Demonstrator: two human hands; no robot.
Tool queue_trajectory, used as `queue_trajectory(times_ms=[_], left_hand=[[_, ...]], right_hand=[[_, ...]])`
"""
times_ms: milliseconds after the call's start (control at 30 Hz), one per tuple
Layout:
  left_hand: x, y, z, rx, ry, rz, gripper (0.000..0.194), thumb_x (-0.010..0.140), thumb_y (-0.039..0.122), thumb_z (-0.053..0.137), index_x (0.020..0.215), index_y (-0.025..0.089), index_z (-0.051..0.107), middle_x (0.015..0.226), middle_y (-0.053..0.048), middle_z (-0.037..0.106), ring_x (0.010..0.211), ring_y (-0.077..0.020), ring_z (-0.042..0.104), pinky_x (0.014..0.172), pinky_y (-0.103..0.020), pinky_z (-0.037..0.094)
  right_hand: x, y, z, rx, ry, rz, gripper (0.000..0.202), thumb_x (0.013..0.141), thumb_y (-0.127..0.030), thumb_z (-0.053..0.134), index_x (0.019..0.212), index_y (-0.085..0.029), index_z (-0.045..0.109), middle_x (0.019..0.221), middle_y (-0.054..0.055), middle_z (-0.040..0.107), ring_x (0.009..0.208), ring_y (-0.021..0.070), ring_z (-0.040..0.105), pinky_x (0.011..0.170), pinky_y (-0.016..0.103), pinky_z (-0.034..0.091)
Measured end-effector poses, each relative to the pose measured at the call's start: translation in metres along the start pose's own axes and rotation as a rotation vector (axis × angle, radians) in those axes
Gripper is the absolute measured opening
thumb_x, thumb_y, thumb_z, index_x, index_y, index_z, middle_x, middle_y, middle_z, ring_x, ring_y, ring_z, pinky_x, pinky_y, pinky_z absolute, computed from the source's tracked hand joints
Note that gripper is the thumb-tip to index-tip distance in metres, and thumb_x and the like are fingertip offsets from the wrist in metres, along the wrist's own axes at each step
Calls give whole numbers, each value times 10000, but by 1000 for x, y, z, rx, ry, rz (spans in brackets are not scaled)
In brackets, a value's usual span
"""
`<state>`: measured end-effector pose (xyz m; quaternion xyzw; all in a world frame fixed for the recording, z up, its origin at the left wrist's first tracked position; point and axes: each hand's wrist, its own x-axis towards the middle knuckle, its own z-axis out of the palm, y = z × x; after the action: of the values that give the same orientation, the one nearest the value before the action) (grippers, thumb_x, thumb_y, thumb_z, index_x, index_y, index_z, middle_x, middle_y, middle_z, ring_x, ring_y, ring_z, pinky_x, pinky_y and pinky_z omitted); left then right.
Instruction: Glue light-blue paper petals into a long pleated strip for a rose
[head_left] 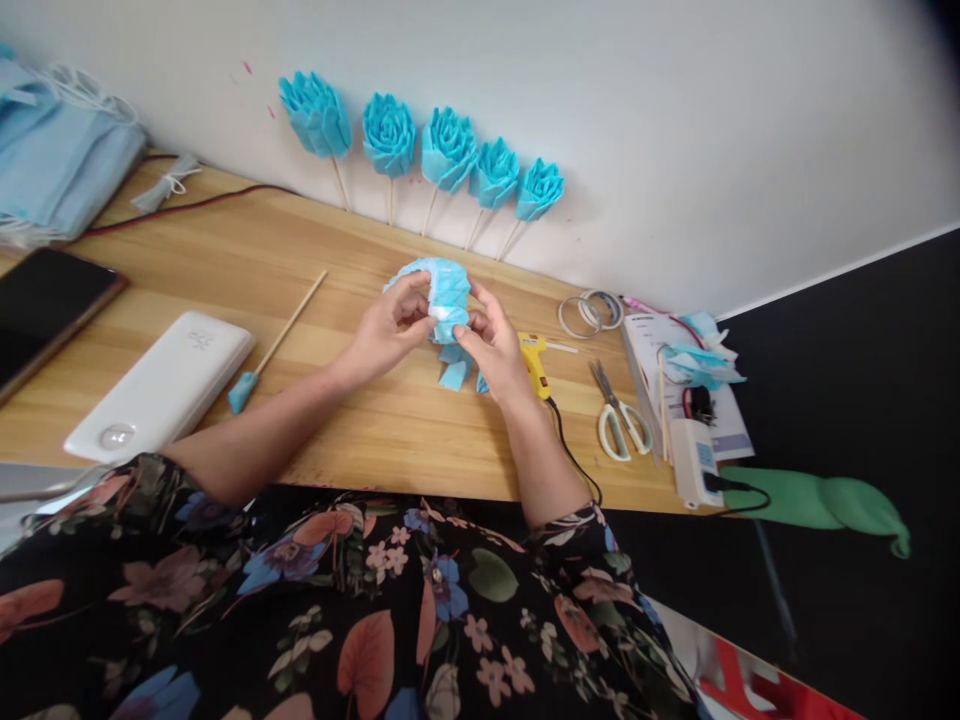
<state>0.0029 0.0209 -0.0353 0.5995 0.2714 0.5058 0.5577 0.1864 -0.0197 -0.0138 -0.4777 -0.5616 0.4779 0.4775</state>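
Over the middle of the wooden table (360,430), a pleated light-blue strip (450,290) is held between both hands. My left hand (394,325) pinches its left side, thumb and fingertips pressed to it. On the right side, my right hand (491,340) grips the same strip with the thumb in front. Loose blue pieces (454,368) show just below the strip, partly hidden by the right hand. Left of my hands lies a thin wooden stick (292,320) with a small blue bud (241,392) at its lower end.
Several blue flowers on sticks (389,135) lean on the wall. Right are a yellow glue gun (534,365), scissors (619,415), tape rolls (600,310), papers (646,345) and a white power strip (694,460). Left are a power bank (161,390), a phone (52,310) and blue masks (60,150).
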Motion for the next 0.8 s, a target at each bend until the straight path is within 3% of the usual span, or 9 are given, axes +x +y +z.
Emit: queue_trajectory(times_ms=[167,300,533,800], left_hand=[[1,2,1,-29,-5,-26,587,820,337,829,1342,231,582,974,-33,731,820,-168,690,776,-317,574],[1,7,2,-40,5,-43,571,809,287,822,1327,215,592,900,-17,714,792,-161,680,744,-297,552],[1,10,0,-46,24,-56,538,819,201,788,1326,217,609,793,15,659,713,-141,629,713,-288,519],[2,12,-1,-31,14,-35,521,817,237,795,1307,223,619,760,27,629,665,-122,584,653,-262,476]], right_hand=[[0,3,2,-44,9,20,710,897,-491,700,1516,-325,395,971,16,733,905,214,704,853,418,627],[0,4,5,-86,7,31,732,915,-524,669,1537,-280,372,1042,37,742,988,224,717,904,424,630],[2,12,7,-62,-11,22,673,874,-539,718,1442,-314,437,1130,42,765,1043,237,729,978,477,617],[0,4,5,-42,-25,13,579,880,-628,671,1324,-280,538,1184,64,756,1083,237,723,965,451,622]])
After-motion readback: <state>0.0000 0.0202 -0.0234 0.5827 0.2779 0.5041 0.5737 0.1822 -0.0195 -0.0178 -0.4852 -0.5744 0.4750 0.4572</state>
